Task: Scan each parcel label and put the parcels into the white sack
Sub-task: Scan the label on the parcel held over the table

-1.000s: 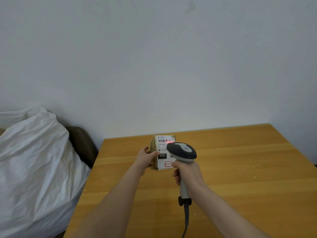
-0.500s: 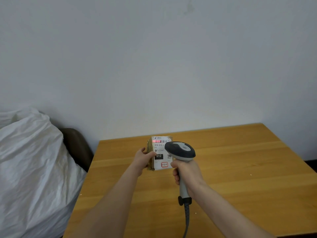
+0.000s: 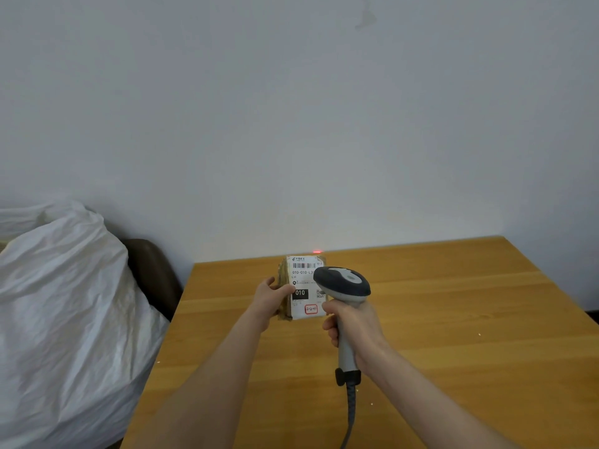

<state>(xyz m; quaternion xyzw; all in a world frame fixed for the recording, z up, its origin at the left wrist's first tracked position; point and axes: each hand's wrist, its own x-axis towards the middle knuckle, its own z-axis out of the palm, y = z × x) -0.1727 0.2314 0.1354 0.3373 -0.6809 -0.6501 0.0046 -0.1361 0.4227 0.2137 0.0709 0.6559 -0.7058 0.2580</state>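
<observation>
A small brown parcel [image 3: 303,288] with a white printed label stands upright above the wooden table [image 3: 453,319], label facing me. My left hand [image 3: 270,294] grips its left edge, thumb on the label. My right hand [image 3: 353,322] holds the handle of a grey barcode scanner [image 3: 343,283], whose dark head covers the label's right side. A red scan light falls on the table's far edge just above the parcel. The white sack [image 3: 64,319] bulges at the left, beside the table.
A brown chair back [image 3: 152,273] stands between the sack and the table's left edge. The scanner's cable [image 3: 350,413] hangs down toward me. A plain wall rises right behind the table.
The red scan line has left the barcode at the label's top and now lands just beyond the parcel. Both hands and the parcel have stayed nearly in place.
</observation>
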